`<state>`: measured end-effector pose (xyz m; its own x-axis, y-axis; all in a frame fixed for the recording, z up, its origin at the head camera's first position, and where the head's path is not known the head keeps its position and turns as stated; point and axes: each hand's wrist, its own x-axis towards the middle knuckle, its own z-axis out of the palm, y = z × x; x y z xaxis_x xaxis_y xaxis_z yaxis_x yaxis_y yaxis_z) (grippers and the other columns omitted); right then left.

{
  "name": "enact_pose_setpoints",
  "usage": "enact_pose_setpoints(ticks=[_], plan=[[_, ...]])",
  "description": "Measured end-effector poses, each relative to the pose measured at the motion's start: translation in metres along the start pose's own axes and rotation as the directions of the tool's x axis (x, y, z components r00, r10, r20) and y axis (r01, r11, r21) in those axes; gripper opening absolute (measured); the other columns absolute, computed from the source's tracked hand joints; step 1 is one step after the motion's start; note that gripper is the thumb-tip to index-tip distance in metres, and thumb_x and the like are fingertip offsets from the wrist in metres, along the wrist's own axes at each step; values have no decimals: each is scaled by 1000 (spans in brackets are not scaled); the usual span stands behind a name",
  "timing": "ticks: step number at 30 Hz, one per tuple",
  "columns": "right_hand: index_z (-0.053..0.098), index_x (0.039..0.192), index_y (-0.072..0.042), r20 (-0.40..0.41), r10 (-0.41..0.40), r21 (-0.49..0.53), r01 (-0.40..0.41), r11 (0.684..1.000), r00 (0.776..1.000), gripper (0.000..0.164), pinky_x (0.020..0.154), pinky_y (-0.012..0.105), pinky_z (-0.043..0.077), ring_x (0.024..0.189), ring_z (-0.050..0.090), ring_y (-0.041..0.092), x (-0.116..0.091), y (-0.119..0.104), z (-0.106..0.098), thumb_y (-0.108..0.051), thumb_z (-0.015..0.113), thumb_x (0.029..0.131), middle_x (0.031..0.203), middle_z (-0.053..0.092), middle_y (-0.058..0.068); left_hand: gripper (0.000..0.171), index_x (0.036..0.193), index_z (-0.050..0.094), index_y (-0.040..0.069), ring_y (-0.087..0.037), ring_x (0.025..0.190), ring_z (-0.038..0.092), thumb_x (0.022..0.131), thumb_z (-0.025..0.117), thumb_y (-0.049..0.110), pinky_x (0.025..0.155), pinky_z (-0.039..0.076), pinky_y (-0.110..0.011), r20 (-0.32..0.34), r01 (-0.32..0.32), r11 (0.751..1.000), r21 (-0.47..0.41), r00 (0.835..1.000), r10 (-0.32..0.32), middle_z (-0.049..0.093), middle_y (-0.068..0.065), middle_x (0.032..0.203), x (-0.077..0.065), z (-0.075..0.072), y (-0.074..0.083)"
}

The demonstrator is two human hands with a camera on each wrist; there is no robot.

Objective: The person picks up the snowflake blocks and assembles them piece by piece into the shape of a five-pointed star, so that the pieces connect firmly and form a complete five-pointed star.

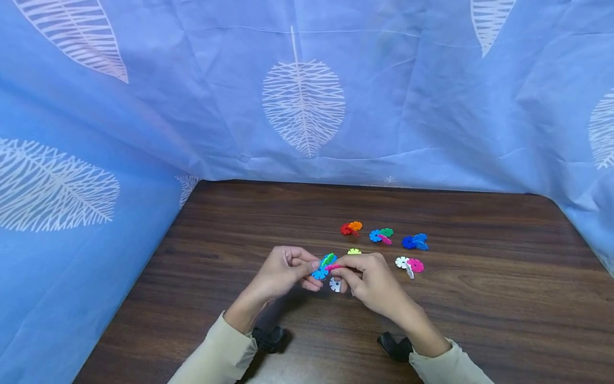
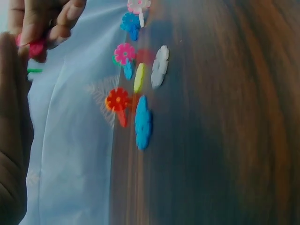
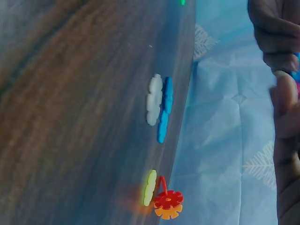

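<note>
In the head view my left hand (image 1: 285, 272) pinches notched plastic discs, a blue disc (image 1: 318, 273) with a green disc (image 1: 328, 260) slotted at an angle beside it. My right hand (image 1: 379, 280) pinches a pink disc (image 1: 334, 266) between thumb and fingers, right at the blue and green ones. Fingers cover part of where they meet. Below the hands a white disc piece (image 1: 335, 284) lies on the table, partly hidden by the right fingers. A yellow disc (image 1: 354, 251) shows just beyond the right hand. The left wrist view shows a blue disc piece (image 2: 143, 123) lying flat.
Joined disc clusters stand on the dark wooden table (image 1: 503, 298): red and orange (image 1: 352, 228), blue, green and pink (image 1: 381, 235), all blue (image 1: 415, 241), and white and pink (image 1: 410, 265). A blue leaf-print cloth (image 1: 384, 106) hangs behind the table and along its left side.
</note>
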<state>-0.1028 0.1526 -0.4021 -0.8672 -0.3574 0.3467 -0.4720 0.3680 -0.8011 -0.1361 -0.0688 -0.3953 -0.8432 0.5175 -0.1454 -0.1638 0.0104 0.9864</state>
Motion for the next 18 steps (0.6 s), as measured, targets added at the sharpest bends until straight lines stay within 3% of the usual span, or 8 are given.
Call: enact_pose_setpoints(ticks=[5,11,13,18], plan=[[79,95,-2,5,-2,-7,2,1000,1000,10,38,23,45,47,57,4,0,0,0,5,73,93,59,63,-7,17,109,66,-16,-18,69,76,101,64,0,74,63,-40,-20,2,1000,-5,1000,-2,75,-26,91,-1,5,-1],[80,95,-3,40,-9,-22,10,1000,999,10,39,21,40,48,59,13,-2,4,-6,4,73,93,59,62,-7,15,108,66,-14,-22,72,77,100,65,-1,75,63,-39,-28,10,1000,-16,1000,-11,75,-26,94,1,11,-4],[80,97,-2,44,-34,-43,36,998,998,10,42,20,42,52,63,16,-3,5,-7,5,73,93,63,66,-4,18,111,64,-13,-22,75,77,102,64,1,77,63,-39,-15,-7,1000,-13,1000,7,75,-26,98,2,14,-6],[79,99,-1,57,-143,-152,150,977,988,11,49,17,51,56,62,5,-5,6,-6,5,74,91,75,72,2,34,128,59,-11,-22,78,75,109,55,17,76,64,-37,9,-41,999,8,999,41,74,-20,102,5,19,-14]])
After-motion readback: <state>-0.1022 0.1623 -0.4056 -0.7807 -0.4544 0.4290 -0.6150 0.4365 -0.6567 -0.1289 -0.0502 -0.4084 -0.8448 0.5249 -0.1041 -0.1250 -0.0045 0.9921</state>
